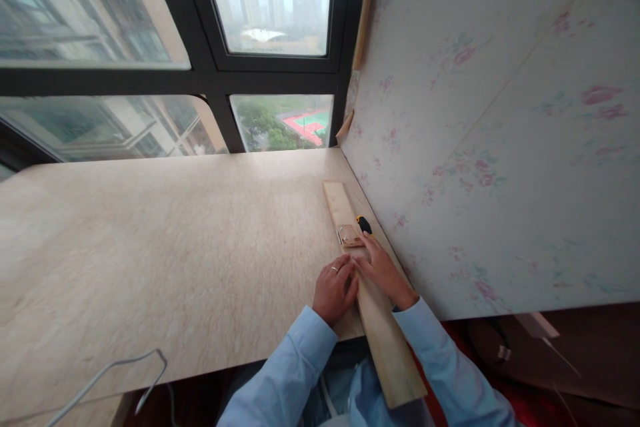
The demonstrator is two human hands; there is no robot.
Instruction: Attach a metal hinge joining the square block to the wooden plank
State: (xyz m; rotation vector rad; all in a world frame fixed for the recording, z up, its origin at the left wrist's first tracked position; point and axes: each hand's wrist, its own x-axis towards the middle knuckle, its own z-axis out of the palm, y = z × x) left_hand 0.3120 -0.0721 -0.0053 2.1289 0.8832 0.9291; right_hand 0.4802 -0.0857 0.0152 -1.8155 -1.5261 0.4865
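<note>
A long pale wooden board (pixel 393 353) lies along the right side of the counter, its near end jutting past the edge over my lap. On it sits a small thin wooden piece (pixel 351 235) with shiny metal bits along its left side, too small to make out. My left hand (pixel 335 289), wearing a ring, rests at the board's left edge with fingers curled and their tips drawn together; whatever they pinch is hidden. Over the board, my right hand (pixel 381 272) has its fingers apart, one reaching to the small piece and another meeting my left fingertips.
A black and yellow tape measure (pixel 365 224) lies between the board and the flowered wall (pixel 480 147) close on the right. The marble-patterned counter (pixel 165 247) spreads leftward beneath dark-framed windows (pixel 210 80). A grey cable (pixel 113 365) hangs over its front edge.
</note>
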